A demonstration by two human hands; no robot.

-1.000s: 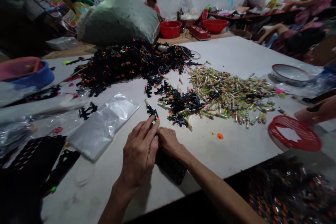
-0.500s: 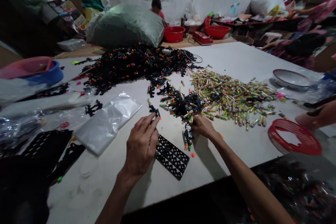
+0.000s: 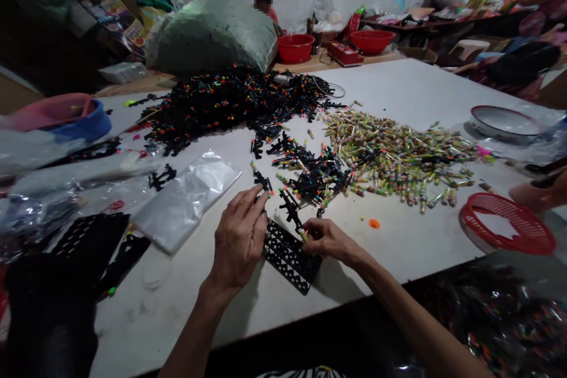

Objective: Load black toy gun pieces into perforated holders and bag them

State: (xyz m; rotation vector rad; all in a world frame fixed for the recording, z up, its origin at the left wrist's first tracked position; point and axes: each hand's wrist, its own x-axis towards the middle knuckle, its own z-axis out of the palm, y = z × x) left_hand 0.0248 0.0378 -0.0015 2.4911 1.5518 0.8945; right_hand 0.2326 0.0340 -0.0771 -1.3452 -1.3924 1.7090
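Note:
My left hand (image 3: 241, 227) is closed, its fingers pressed together over the far left end of a black perforated plate (image 3: 290, 257). A black toy gun (image 3: 262, 180) with a yellowish tube at its far end sticks out from its fingertips; the grip itself is partly hidden. My right hand (image 3: 328, 239) pinches a second toy gun (image 3: 290, 208) by a yellowish tube at its near end, just above the plate. Beyond both hands lies a small heap of toy guns (image 3: 321, 174). A pile of small yellowish tubes (image 3: 394, 156) spreads to the right.
A big heap of black toy guns (image 3: 230, 103) lies farther back, before a stuffed green sack (image 3: 212, 38). Clear plastic bags (image 3: 188, 201) and black perforated plates (image 3: 95, 239) are at left. A red basket (image 3: 507, 221) and a white basin (image 3: 505, 124) stand right. Other people sit behind.
My right hand has moved from the small heap toward me and left, bringing a toy gun over the perforated plate. My left hand has stayed almost in place.

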